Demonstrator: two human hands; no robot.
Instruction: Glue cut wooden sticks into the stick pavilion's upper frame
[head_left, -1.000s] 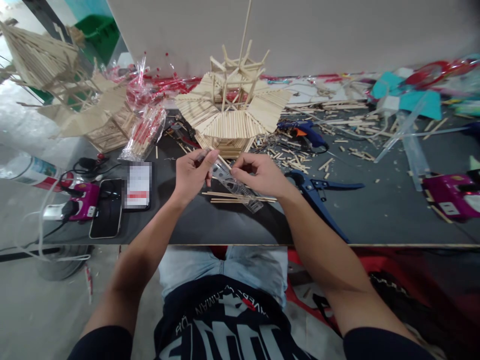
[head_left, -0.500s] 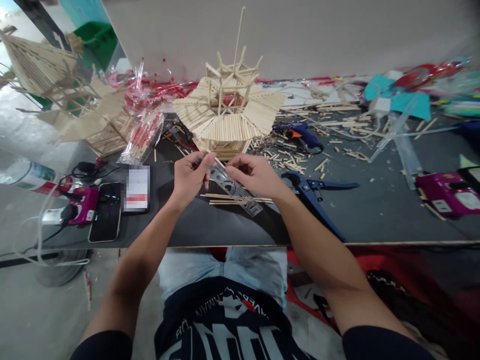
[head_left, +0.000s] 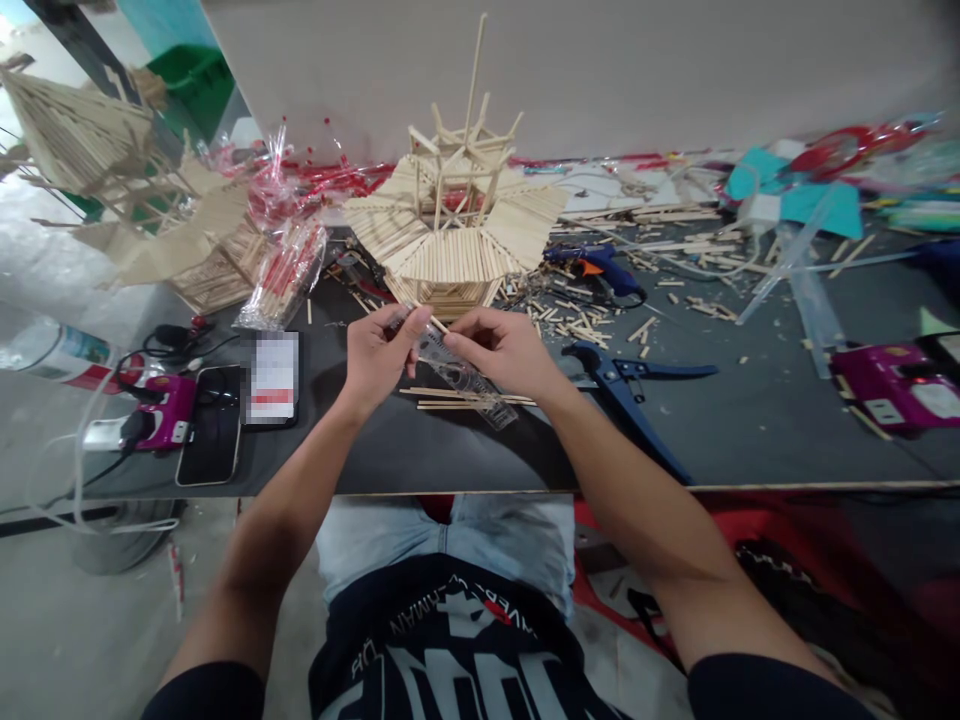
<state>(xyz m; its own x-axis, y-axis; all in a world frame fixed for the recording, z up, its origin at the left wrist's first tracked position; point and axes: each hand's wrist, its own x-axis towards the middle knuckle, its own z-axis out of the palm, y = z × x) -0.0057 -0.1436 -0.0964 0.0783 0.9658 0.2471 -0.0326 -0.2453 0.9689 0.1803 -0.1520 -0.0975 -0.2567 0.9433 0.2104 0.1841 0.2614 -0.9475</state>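
My left hand [head_left: 377,352] is closed on the upper end of a clear plastic ruler [head_left: 491,405], thumb on top. A short thin wooden stick [head_left: 439,325] lies along the ruler between both thumbs. My right hand [head_left: 504,348] pinches this stick from the other side, its fingertips close to the ruler; the lower fingers are curled and partly hidden. Under the slanting ruler, several long wooden sticks [head_left: 442,406] lie on the dark table [head_left: 360,455]. Just beyond my hands stands a tiered stick-built model [head_left: 457,255] with flared roof panels and a tall upright stick.
Right of my hands lies a blue cutter [head_left: 626,395], with a blue glue gun [head_left: 607,270] and scattered stick offcuts [head_left: 585,325] behind it. To the left are phones [head_left: 210,425], a purple power strip [head_left: 166,410], bagged sticks [head_left: 289,270] and another stick model [head_left: 180,230].
My right hand has shifted slightly left, toward my left thumb. The ruler's lower end has swung a little to the left. My left hand keeps its grip.
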